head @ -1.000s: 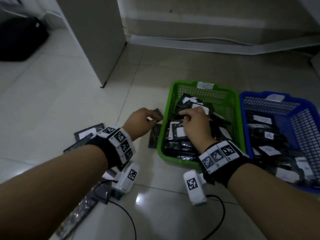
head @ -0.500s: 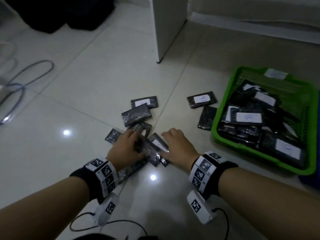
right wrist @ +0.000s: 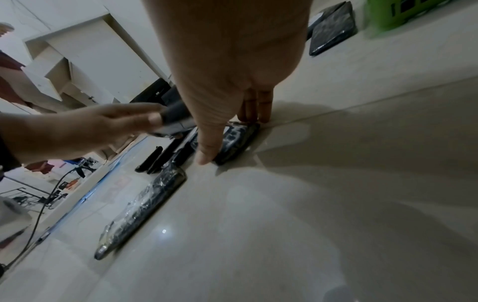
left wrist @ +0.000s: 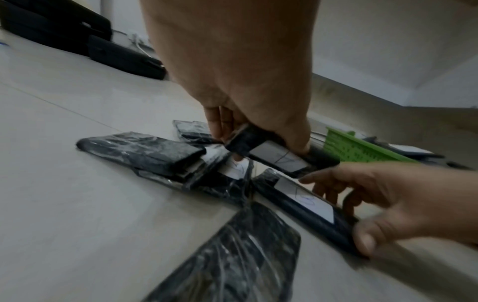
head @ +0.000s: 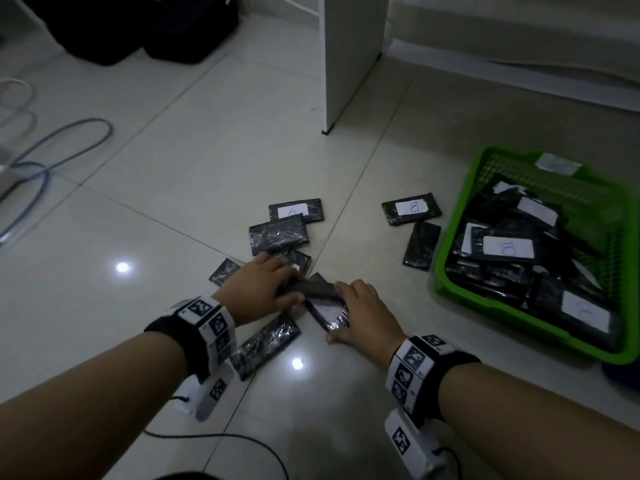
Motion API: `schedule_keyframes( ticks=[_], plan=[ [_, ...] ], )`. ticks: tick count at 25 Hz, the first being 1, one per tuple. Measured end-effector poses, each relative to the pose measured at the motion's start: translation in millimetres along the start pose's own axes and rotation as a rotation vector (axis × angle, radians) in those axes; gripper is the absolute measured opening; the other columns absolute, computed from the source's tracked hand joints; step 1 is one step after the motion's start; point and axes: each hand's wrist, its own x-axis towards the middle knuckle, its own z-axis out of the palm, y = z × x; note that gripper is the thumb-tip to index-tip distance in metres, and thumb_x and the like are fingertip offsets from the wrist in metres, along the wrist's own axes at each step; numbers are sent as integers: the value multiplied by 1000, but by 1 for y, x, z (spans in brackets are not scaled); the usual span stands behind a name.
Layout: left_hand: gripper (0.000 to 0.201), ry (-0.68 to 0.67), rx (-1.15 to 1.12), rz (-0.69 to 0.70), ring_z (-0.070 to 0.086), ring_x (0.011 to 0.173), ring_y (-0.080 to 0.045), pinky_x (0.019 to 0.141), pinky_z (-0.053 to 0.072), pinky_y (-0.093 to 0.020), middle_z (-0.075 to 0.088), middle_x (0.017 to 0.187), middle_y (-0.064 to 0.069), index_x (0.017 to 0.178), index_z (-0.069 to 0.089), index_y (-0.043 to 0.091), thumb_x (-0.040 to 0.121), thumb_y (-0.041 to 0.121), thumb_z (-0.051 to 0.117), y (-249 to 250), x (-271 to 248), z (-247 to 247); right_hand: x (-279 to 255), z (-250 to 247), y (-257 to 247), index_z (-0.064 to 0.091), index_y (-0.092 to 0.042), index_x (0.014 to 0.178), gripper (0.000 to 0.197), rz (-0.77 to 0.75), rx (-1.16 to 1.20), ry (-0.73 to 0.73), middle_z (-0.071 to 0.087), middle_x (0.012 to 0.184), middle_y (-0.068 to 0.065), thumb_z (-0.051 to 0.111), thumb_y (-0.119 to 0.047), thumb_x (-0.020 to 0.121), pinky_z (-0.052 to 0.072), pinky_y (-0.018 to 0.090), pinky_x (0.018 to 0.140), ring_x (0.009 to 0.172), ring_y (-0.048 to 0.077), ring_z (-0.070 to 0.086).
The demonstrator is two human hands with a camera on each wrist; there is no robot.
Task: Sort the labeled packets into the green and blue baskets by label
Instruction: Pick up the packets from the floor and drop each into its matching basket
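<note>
Black wrapped packets with white labels lie loose on the tiled floor. My left hand (head: 291,289) pinches one packet (left wrist: 271,155) by its end and holds it tilted just above the pile, label showing. My right hand (head: 339,315) grips a second labeled packet (left wrist: 305,201) that lies flat on the floor, thumb (right wrist: 205,153) at its near edge and fingers (right wrist: 254,110) at its far edge. The green basket (head: 446,271) stands to the right, filled with packets, one marked B (head: 507,247). Only a corner of the blue basket (head: 621,374) shows.
Loose packets lie beyond my hands, one marked A (head: 296,211) and one marked B (head: 412,207) near the green basket. A long packet (head: 265,344) lies under my left wrist. A white furniture panel (head: 349,64), dark bags (head: 138,29) and a looped cable (head: 55,147) sit further off.
My view and both hands went from the green basket to the floor pile. Since half a second ago the left hand has raised a packet and the right has closed on another.
</note>
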Motion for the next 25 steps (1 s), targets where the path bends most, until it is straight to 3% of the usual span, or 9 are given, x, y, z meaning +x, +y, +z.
schedule_keyframes(
  ticks=[2,5,8,12,15,18,20,22,25],
  plan=[
    [51,27,-307,-109,53,90,-16,76,43,-30,57,90,9,101,54,32,85,72,26,2,-2,-12,-3,4,3,33,-15,140,87,-10,-40,30,42,126,4,76,-42,70,36,28,97,119,21,37],
    [27,23,-921,-386,62,73,-12,63,47,-23,62,83,5,98,55,29,96,50,39,17,1,-24,-3,16,0,40,-13,132,62,24,-80,61,44,121,8,67,-27,79,36,29,93,113,25,41],
    [22,59,-1348,-372,66,70,-13,61,53,-26,67,89,-10,102,58,13,95,32,50,33,11,-24,3,7,-2,51,-8,117,32,133,121,94,47,114,13,55,-13,86,40,28,82,105,31,51],
    [28,104,-1530,-281,66,72,-16,62,57,-27,63,98,-17,119,50,1,92,8,55,62,41,-32,13,-40,12,59,-12,100,17,180,420,274,61,98,9,58,-16,84,46,29,70,88,26,60],
    [29,141,-1600,-239,66,80,-21,65,58,-29,63,102,-16,120,51,-1,91,3,54,89,66,-50,9,-82,21,59,-18,104,21,157,581,483,64,91,1,60,-13,84,51,29,69,81,18,62],
    [26,148,-1647,-170,64,85,-23,69,59,-31,64,101,-15,116,54,2,90,4,56,118,94,-67,-7,-125,46,54,-18,116,33,216,642,730,62,96,-6,62,-12,86,41,4,62,83,9,57],
    [28,131,-1633,-104,63,87,-23,72,59,-33,65,101,-12,117,55,6,89,5,58,138,111,-74,-21,-150,71,48,-18,120,36,302,662,871,58,96,-5,61,-13,87,38,-1,53,75,5,55],
    [31,99,-1609,-55,65,84,-20,71,58,-31,67,100,-9,119,53,9,88,5,59,161,127,-76,-37,-171,104,46,-18,120,33,399,653,968,58,98,0,58,-12,90,39,5,50,71,8,54],
    [39,56,-1603,-27,68,76,-17,64,57,-29,67,104,-11,124,48,12,88,2,59,191,146,-77,-43,-191,159,55,-22,122,31,535,613,885,62,113,6,52,-11,93,49,27,75,91,19,58]
  ],
)
